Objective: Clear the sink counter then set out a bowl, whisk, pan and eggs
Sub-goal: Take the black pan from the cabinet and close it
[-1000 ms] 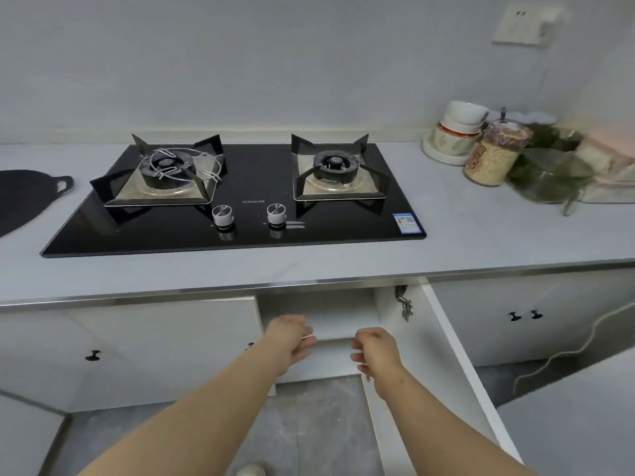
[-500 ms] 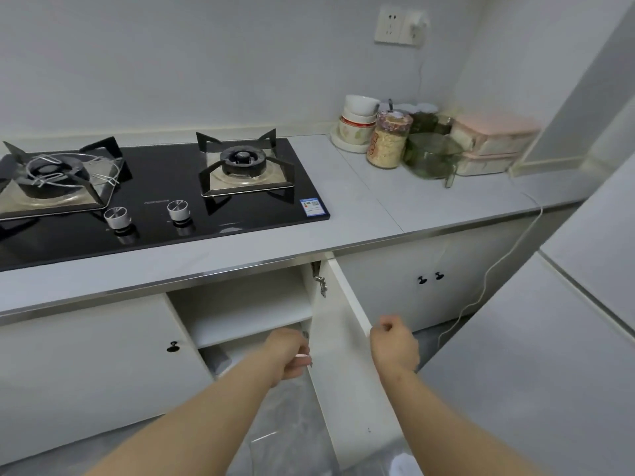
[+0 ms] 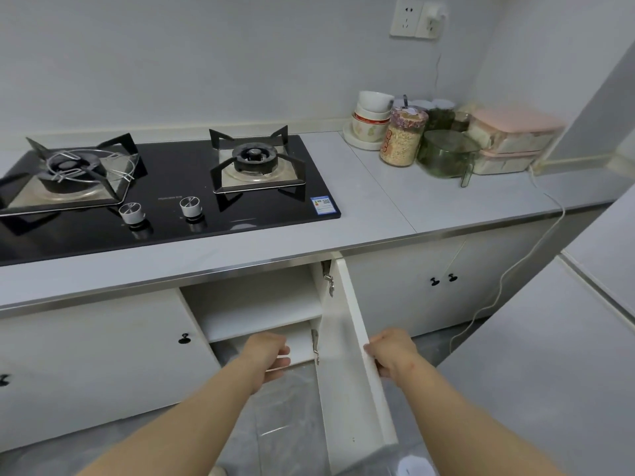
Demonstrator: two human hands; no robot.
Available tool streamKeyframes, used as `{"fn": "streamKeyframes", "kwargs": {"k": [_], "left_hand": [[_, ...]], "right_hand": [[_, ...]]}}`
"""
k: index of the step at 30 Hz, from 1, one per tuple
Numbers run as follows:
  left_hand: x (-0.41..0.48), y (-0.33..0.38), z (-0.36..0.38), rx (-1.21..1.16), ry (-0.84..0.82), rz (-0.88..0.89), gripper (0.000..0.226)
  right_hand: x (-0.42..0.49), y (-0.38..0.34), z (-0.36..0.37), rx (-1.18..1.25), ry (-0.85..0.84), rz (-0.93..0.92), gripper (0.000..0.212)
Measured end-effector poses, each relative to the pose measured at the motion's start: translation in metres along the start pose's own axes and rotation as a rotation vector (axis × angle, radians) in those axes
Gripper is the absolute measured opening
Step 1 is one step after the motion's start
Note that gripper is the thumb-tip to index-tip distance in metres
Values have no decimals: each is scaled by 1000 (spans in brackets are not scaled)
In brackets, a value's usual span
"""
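While my right hand [image 3: 391, 353] grips the free edge of the open cabinet door [image 3: 347, 389], fingers wrapped round it, my left hand [image 3: 266, 355] is at the mouth of the lower compartment, under the shelf [image 3: 261, 314]. Its fingers are bent; can't tell if it holds anything.

Counts: 1 door open, 1 shelf inside, 2 burners [image 3: 254, 156] and 2 knobs [image 3: 189, 206] on the hob [image 3: 171, 187], 3 bowls [image 3: 372, 115] nested on 1 plate [image 3: 357, 144], 1 grain jar [image 3: 402, 142], 1 green glass jug [image 3: 445, 154], 2 pink-lidded boxes [image 3: 515, 132] stacked.

Bowls: at the back edge of the counter [image 3: 429, 201], right of the hob's back corner, just beside the jar. They are well apart from both hands, up and beyond the right one. Stack upright, mouths up, axis vertical, top bowl slightly tilted. Door stands vertical, hinges at its far edge, free edge toward me.
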State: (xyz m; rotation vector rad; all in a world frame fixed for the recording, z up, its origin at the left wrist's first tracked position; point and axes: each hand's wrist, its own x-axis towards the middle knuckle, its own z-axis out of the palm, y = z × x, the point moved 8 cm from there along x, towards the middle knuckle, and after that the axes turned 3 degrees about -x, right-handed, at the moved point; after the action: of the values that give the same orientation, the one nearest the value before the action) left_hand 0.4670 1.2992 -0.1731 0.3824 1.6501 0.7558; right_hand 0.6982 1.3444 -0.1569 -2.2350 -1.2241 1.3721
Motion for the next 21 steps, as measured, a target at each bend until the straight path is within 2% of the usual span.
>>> {"fn": "streamKeyframes", "kwargs": {"k": [7, 13, 17, 21], "left_hand": [[11, 5, -42, -63, 107, 2, 11], [15, 15, -74, -57, 123, 8, 13], [21, 23, -103, 10, 156, 90, 16], [25, 35, -146, 111, 316, 172, 15]], "right_hand": [[-21, -19, 50, 198, -287, 151, 17], [-29, -45, 107, 317, -380, 221, 13], [-30, -77, 144, 381, -331, 186, 15], [-24, -108, 167, 397, -247, 141, 22]]}}
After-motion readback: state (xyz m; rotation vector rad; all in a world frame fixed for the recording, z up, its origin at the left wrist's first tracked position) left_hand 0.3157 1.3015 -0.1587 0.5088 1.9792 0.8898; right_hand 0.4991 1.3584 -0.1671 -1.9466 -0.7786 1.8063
